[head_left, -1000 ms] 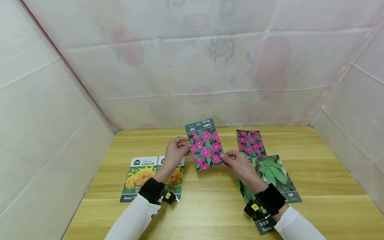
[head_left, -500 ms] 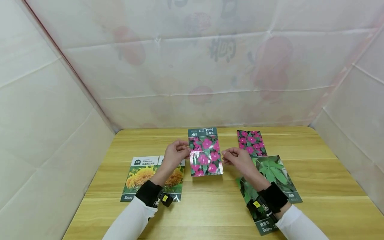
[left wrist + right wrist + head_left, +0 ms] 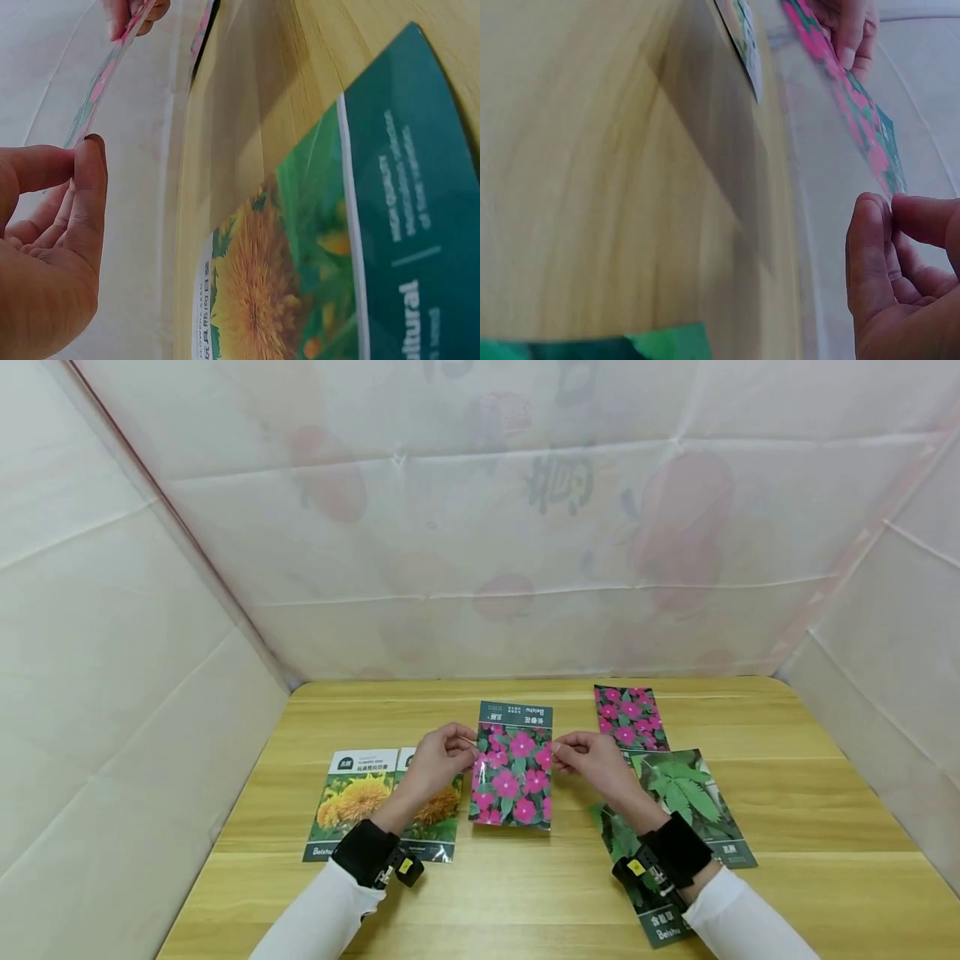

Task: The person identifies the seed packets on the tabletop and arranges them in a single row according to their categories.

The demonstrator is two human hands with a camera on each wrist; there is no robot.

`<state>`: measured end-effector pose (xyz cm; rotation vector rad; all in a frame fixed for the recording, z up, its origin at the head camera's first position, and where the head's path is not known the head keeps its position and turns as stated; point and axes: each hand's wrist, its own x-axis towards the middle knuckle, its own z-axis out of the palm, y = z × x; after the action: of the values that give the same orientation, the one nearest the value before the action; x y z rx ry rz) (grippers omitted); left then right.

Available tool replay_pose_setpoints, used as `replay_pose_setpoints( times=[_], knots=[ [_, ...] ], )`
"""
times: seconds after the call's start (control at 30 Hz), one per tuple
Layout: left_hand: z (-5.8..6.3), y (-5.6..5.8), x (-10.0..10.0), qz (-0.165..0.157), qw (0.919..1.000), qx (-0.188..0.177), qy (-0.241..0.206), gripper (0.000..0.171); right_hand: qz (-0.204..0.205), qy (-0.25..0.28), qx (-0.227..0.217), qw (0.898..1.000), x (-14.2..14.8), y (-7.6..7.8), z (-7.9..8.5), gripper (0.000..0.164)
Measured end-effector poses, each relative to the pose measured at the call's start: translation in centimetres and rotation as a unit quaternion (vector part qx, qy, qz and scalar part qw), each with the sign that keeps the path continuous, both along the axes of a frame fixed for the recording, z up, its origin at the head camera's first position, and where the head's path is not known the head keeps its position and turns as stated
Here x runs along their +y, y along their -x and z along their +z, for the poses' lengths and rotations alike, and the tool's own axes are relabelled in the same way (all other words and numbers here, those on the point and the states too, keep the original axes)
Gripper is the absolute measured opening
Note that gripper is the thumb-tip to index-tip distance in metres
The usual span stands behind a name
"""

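Observation:
A seed packet [image 3: 515,774] with pink flowers and a dark green header is held up between both hands, its header at the far end with the print upside down. My left hand [image 3: 441,758] pinches its left edge between thumb and forefinger; the left wrist view shows these fingers [image 3: 88,180] on the edge. On the opposite side, my right hand [image 3: 600,764] pinches the right edge, thumb against finger [image 3: 868,232]. Both wrist views catch the packet nearly edge-on, raised over the wooden table [image 3: 510,893], where its shadow falls.
Two sunflower seed packets [image 3: 356,806] lie side by side at the left, partly under the left forearm. At the right lie another pink-flower packet [image 3: 630,718] and two green-leaf packets [image 3: 686,789], overlapping. Pale cloth walls [image 3: 465,527] enclose the table's back and sides.
The pink-flower packet has turned from tilted to nearly straight and come lower, toward me. My right fingers, apart from its edge half a second ago, are at the edge again.

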<state>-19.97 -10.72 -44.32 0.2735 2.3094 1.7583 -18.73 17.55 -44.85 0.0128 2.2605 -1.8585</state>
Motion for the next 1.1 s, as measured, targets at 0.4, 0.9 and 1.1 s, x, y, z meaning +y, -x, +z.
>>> replay_pose_setpoints(
  times=[0.4, 0.9, 1.1],
  knots=[
    [-1.0, -0.5, -0.6, -0.015, 0.9997, 0.014, 0.011, 0.025, 0.008, -0.007, -0.018, 1.000, -0.6, 0.0, -0.5, 0.021],
    [-1.1, -0.5, -3.2, 0.024, 0.9902, 0.128, 0.051, 0.027, 0.010, -0.031, -0.054, 0.998, -1.3, -0.1, -2.3, 0.019],
    [-2.7, -0.1, -4.2, 0.016, 0.9696, 0.209, 0.126, 0.024, 0.008, -0.051, -0.066, 0.997, -2.1, -0.2, -2.8, 0.019]
  ],
)
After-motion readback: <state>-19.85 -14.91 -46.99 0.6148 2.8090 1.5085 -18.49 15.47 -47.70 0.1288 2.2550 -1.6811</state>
